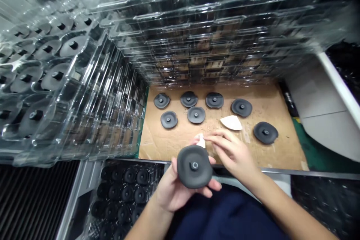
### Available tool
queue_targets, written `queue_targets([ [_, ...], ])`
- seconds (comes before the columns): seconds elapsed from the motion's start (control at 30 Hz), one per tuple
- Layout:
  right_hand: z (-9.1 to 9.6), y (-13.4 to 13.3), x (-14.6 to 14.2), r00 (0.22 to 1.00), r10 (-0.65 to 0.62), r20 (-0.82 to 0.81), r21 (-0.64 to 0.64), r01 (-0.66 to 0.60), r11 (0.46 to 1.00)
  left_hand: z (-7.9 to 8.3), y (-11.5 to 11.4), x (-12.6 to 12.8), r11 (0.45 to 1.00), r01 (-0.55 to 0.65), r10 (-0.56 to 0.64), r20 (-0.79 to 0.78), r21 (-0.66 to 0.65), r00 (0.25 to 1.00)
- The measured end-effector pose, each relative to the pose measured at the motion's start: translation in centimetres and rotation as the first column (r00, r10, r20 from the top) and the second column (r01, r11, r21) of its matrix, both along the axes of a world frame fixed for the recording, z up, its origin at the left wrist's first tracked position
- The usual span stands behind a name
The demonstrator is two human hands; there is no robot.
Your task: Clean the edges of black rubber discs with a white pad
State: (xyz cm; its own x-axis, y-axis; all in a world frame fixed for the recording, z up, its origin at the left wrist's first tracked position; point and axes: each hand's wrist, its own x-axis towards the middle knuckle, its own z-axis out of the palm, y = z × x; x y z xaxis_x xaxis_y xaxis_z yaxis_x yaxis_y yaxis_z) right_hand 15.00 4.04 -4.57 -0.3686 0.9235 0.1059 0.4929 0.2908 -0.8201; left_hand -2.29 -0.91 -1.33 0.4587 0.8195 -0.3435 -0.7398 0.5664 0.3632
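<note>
My left hand [174, 189] holds a round black rubber-like disc [191, 176] with a short square stem at its centre, stem side facing up. Beyond the disc's far edge is a small white piece [201, 142], cloth-like or paper-like, between the fingertips of both hands. The fingers of my right hand [232, 153] come together on it from the right; its thumb is partly hidden. A pointed white pad or folded cloth [232, 122] lies on the cardboard [168, 146] just past my right hand. Several similar black discs [196, 115] rest around it, stems up.
Tall stacks of clear plastic trays [185, 37] wall off the back, and another stack [104, 93] stands at the left with discs in its top tray. A lower tray of dark discs [126, 195] sits left of my lap. A white panel [329, 97] borders the right.
</note>
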Motion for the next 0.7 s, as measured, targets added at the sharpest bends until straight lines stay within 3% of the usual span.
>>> queue_targets([
  [0.07,0.5,-0.7,0.4,1.0,-0.01,-0.024,-0.025,0.01,1.0,0.0,-0.1,0.0,0.977,-0.083,0.141,-0.308,0.194,0.941],
  [0.1,0.6,-1.0,0.5,0.999,-0.021,-0.034,-0.04,0.019,0.999,0.0,-0.1,0.1,0.948,-0.071,0.219,-0.475,0.31,0.852],
  [0.2,0.8,-1.8,0.8,0.996,-0.069,-0.061,-0.074,0.065,0.995,0.2,-0.3,0.1,0.825,0.149,0.407,-0.757,0.545,0.511],
  [0.27,1.2,-2.2,1.2,0.992,-0.099,-0.08,-0.081,0.093,0.992,0.5,-0.3,0.1,0.745,0.276,0.483,-0.777,0.607,0.405],
  [0.37,2.5,-2.7,1.7,0.975,-0.159,-0.153,-0.104,0.144,0.984,0.9,-0.3,0.2,0.687,0.345,0.529,-0.765,0.64,0.366],
  [0.47,4.0,-3.2,1.8,0.934,-0.22,-0.28,-0.157,0.182,0.971,1.0,-0.7,0.4,0.674,0.364,0.539,-0.765,0.643,0.352],
  [0.6,4.8,-3.4,1.3,0.904,-0.125,-0.41,-0.223,0.034,0.974,0.8,-1.3,0.6,0.706,0.321,0.505,-0.766,0.632,0.398],
  [0.7,3.5,-3.5,1.5,0.847,-0.151,-0.51,-0.391,-0.072,0.918,1.2,-1.4,0.5,0.765,0.308,0.439,-0.809,0.565,0.392],
])
